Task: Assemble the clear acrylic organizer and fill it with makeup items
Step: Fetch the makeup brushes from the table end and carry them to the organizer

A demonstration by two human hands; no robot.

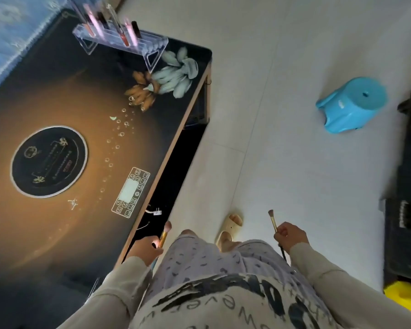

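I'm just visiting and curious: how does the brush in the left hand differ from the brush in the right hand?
The left brush has a fuller, rounder pinkish head; the right brush has a smaller, narrower one. The right brush's dark handle end sticks out below the right hand; the left brush's lower end is hidden by the left hand. Both have gold-toned stems, point bristles up, and are gripped.

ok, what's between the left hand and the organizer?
Head view: between left hand and organizer, only tabletop: round inset, control panel, printed flowers. Nothing loose on it.
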